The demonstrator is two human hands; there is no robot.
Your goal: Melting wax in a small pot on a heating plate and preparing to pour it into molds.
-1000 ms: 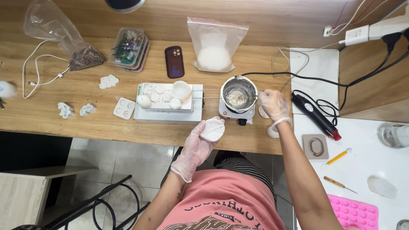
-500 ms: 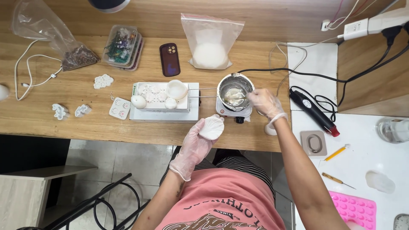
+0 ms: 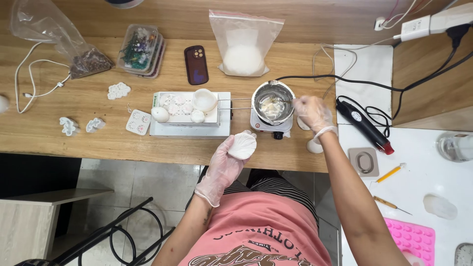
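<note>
Shell mould (image 3: 243, 144) cupped in gloved left hand (image 3: 227, 160); right hand (image 3: 313, 113) closed on thin tool, tip in pot (image 3: 273, 102) just left.

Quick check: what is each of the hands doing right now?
Left hand: closed around a white shell-shaped mould.
Right hand: at the metal pot rim, apparently pinching a thin utensil; grip unclear.

White shell mould (image 3: 244, 144), metal pot (image 3: 272, 102)

Single head-worn view, looking steeply down from above, moderately close, wooden table (image 3: 98, 133) ahead, wearer's lap at bottom edge
</note>
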